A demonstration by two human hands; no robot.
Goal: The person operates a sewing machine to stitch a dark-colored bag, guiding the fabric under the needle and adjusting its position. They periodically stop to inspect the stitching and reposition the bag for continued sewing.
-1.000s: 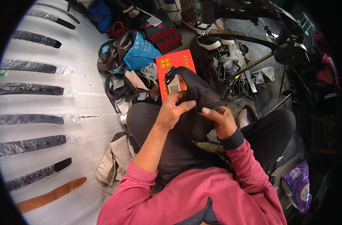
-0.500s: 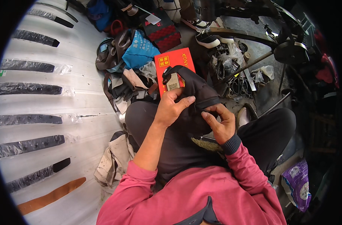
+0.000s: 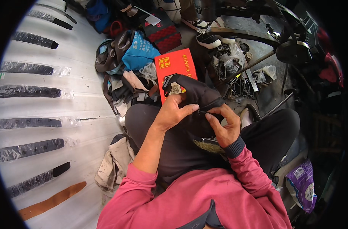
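Dark cloth: hung at the red box's near end. My left hand: pinched it. My right hand, right of the box: forefinger had emerged from behind the cloth, almost meeting thumb; hold untellable, leaving the left's surer.

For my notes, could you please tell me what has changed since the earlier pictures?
The right hand has drawn back slightly. The upper fold of the black cloth has sunk, baring more of the red box. The left hand keeps its grip on the cloth.
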